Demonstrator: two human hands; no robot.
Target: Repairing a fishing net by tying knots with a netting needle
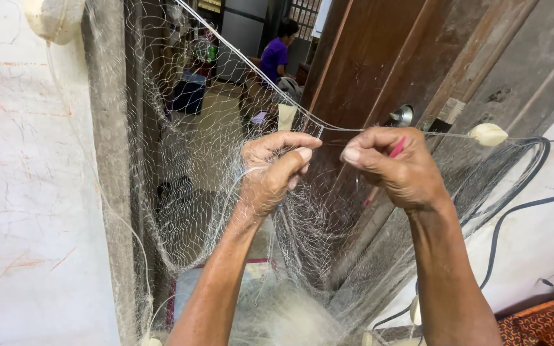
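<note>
Nearest the camera, two bare forearms rise toward a fishing net (193,173) of fine pale mesh that hangs from a taut headline cord (251,67). Left hand (270,170): grip clenched, thumb and forefinger pinching a bunch of mesh just under the cord. Right hand (395,170): grip clenched on a slim red netting needle (397,147), its fingertips close to the left thumb. Cream foam float (487,134): threaded on the cord just right of the right hand. Behind the hands, a wooden door (379,70) with a round metal knob (403,115); farther off, a person in a purple top (276,57) sits in a back room. Risks, as judged: a slackened left pinch would let the mesh slip from alignment; the needle tip could snag neighbouring meshes; overtightening may part the fine twine.
</note>
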